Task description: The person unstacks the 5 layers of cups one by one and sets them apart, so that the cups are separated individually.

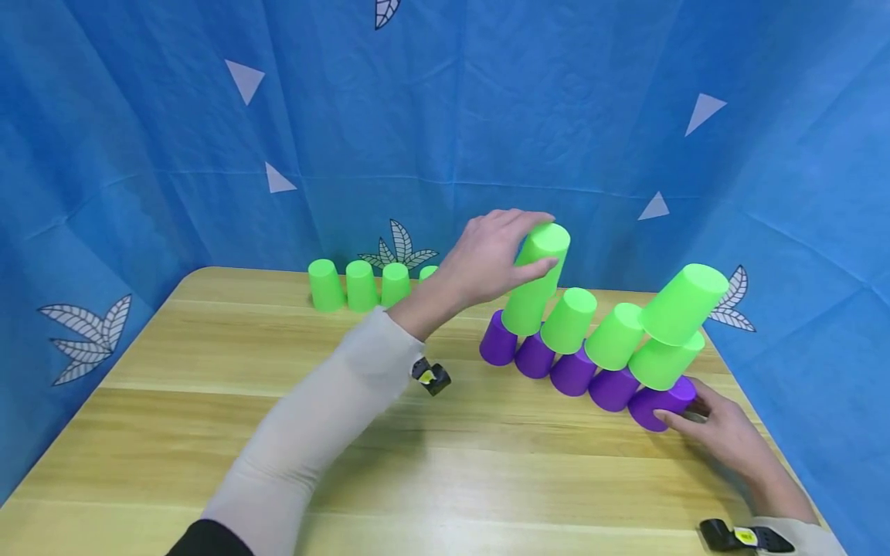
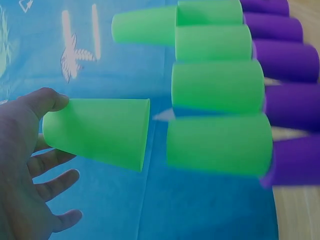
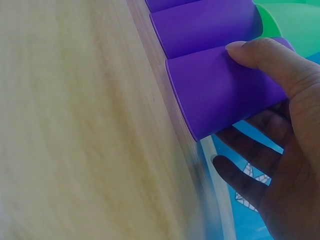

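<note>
My left hand pinches an upside-down green cup between thumb and fingers. That cup hangs just above the left end of a row of green cups; the left wrist view shows a gap under its rim. These green cups stand upside down on a bottom row of purple cups. One more green cup sits on top at the right end. Low on the right, my right hand grips the end purple cup, thumb on one side and fingers partly hidden behind it.
Several green cups stand upside down along the back edge of the wooden table, one partly hidden by my left wrist. A blue cloth hangs behind the table and down its right side, close to my right hand.
</note>
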`<control>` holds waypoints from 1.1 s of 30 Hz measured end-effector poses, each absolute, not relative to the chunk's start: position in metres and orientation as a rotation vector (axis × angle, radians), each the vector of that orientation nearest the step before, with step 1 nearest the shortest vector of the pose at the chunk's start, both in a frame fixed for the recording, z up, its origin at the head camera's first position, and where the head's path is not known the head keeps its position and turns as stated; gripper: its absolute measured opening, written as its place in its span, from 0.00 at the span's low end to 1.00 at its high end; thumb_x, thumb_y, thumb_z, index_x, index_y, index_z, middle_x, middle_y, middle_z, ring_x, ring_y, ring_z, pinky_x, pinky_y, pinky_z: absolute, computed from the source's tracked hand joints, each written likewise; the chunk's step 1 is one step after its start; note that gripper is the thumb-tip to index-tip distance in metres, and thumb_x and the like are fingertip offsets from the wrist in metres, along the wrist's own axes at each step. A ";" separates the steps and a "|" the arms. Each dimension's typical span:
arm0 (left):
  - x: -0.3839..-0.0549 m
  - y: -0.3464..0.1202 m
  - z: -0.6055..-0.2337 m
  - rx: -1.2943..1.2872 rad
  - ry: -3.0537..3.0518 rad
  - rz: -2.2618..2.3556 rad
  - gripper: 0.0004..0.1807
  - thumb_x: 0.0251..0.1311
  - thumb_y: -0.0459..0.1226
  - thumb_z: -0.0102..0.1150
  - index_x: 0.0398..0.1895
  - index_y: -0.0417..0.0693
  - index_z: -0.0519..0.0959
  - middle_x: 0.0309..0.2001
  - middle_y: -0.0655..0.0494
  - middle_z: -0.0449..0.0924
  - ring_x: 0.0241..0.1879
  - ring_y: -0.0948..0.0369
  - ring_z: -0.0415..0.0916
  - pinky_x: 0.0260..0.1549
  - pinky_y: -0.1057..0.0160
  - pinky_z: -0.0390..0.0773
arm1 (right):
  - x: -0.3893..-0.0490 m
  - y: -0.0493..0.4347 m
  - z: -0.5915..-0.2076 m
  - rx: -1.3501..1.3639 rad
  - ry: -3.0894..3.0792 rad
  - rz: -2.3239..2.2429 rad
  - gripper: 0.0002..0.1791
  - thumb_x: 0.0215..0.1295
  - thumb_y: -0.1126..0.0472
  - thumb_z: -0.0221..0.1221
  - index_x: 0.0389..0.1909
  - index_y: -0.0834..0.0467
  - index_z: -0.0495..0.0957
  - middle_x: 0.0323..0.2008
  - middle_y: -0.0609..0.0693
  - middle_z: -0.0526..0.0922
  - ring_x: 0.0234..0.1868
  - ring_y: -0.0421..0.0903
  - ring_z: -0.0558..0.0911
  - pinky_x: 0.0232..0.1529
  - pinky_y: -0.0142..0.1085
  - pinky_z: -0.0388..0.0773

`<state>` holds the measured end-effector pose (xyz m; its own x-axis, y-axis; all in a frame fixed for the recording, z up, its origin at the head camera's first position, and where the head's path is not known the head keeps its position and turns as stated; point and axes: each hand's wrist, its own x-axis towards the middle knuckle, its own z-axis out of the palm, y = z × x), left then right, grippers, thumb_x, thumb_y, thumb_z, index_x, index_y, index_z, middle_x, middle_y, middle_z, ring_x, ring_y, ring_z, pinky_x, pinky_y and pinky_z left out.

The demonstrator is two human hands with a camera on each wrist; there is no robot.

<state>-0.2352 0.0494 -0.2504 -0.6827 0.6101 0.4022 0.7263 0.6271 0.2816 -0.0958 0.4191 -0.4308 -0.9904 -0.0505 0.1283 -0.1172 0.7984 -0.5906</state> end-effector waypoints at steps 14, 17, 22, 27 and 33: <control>-0.241 -0.042 -0.271 -0.819 -2.616 -0.714 0.31 0.65 0.52 0.59 0.68 0.51 0.69 0.62 0.52 0.74 0.64 0.51 0.66 0.61 0.46 0.62 | -0.096 0.419 -0.431 0.125 -2.883 0.962 0.32 0.63 0.54 0.67 0.63 0.65 0.70 0.47 0.64 0.82 0.41 0.21 0.72 0.36 0.28 0.76; -0.240 -0.063 -0.277 -0.770 -2.620 -0.744 0.31 0.65 0.51 0.59 0.68 0.49 0.70 0.63 0.49 0.73 0.65 0.49 0.64 0.63 0.44 0.60 | -0.096 0.419 -0.431 0.120 -2.888 0.954 0.32 0.63 0.53 0.67 0.63 0.64 0.70 0.47 0.64 0.82 0.41 0.22 0.72 0.36 0.28 0.76; -0.238 -0.092 -0.289 -0.670 -2.630 -0.782 0.32 0.64 0.51 0.60 0.68 0.48 0.70 0.63 0.47 0.72 0.66 0.47 0.63 0.63 0.41 0.59 | -0.094 0.417 -0.431 0.121 -2.883 0.961 0.32 0.62 0.54 0.67 0.63 0.65 0.71 0.47 0.64 0.82 0.41 0.25 0.74 0.36 0.28 0.76; -0.239 -0.122 -0.303 -0.546 -2.637 -0.822 0.32 0.65 0.51 0.59 0.68 0.46 0.70 0.64 0.45 0.72 0.65 0.44 0.63 0.62 0.39 0.58 | -0.095 0.418 -0.432 0.132 -2.873 0.972 0.31 0.62 0.55 0.67 0.63 0.65 0.71 0.47 0.63 0.83 0.40 0.22 0.73 0.36 0.27 0.76; -0.233 -0.152 -0.319 -0.363 -2.647 -0.889 0.32 0.66 0.51 0.58 0.69 0.46 0.69 0.63 0.41 0.71 0.63 0.41 0.63 0.59 0.38 0.61 | -0.095 0.418 -0.433 0.125 -2.890 1.040 0.34 0.63 0.55 0.66 0.65 0.66 0.67 0.48 0.62 0.81 0.41 0.25 0.75 0.37 0.27 0.75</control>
<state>-0.2335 -0.1520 -0.3195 -0.9150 0.1353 0.3800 0.3372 0.7735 0.5366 -0.0948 0.4176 -0.4328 -0.9944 -0.0538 0.0912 -0.0996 0.7681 -0.6325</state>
